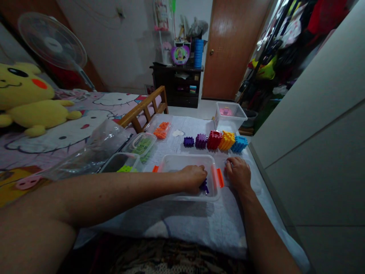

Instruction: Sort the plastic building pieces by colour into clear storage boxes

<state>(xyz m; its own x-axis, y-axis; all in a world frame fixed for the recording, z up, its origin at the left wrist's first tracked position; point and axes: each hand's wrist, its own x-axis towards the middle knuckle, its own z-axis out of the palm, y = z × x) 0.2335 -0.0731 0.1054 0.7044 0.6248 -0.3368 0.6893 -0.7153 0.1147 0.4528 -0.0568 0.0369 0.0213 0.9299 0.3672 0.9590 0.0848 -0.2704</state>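
Note:
My left hand point(194, 178) reaches into a clear plastic box point(182, 161) with orange latches and is closed over purple toy pieces point(204, 186) at its right end. Just right of the box, my right hand point(238, 173) rests on the white cloth point(199, 220), fingers curled on something small that I cannot make out. Beyond the box stands a row of block cubes: small purple point(188, 142), purple point(201, 140), red point(214, 139), yellow point(226, 140) and blue point(239, 144).
Clear tubs hold orange pieces point(161, 129), green pieces point(142, 145) and lime pieces point(124, 168); another tub point(229, 116) stands at the back. A bed with a yellow plush point(28, 99) lies left, a grey cabinet wall point(313, 133) right, a fan point(53, 42) behind.

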